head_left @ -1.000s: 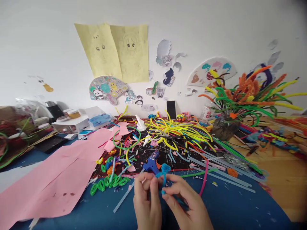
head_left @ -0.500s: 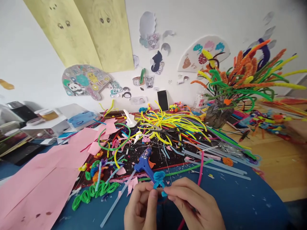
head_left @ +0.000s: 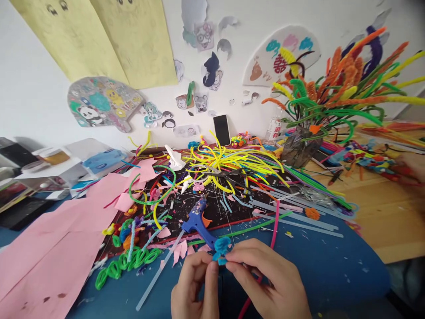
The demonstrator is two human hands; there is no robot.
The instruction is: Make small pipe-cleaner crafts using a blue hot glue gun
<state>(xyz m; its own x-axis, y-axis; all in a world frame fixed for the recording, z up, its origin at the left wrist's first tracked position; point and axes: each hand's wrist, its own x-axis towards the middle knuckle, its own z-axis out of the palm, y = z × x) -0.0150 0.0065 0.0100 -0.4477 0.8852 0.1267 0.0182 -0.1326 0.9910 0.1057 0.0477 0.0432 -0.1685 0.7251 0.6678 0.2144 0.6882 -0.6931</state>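
Note:
A small bent shape of blue pipe cleaner [head_left: 222, 244] is held between both hands, low in the middle of the view. My left hand [head_left: 196, 283] pinches its lower left side between thumb and forefinger. From the other side, my right hand [head_left: 270, 279] is closed with its fingertips on the lower right of the same piece. Just beyond lies a blue hot glue gun [head_left: 199, 225], a long translucent glue stick [head_left: 158, 271] poking from its back. A magenta pipe cleaner [head_left: 275, 226] runs behind my right hand.
Left are green pipe cleaner loops [head_left: 128, 261] and pink paper [head_left: 66, 230]. Scissors [head_left: 229, 175] lie on yellow pipe cleaners [head_left: 252, 164]. Glue sticks [head_left: 308, 223] lie right, below a vase [head_left: 297, 148] of pipe cleaners. Another person's hand [head_left: 415, 166] shows at the right edge.
My right fingertips have moved in closer to my left thumb, bringing the blue piece's lower end inward and up. The view has tilted down a little.

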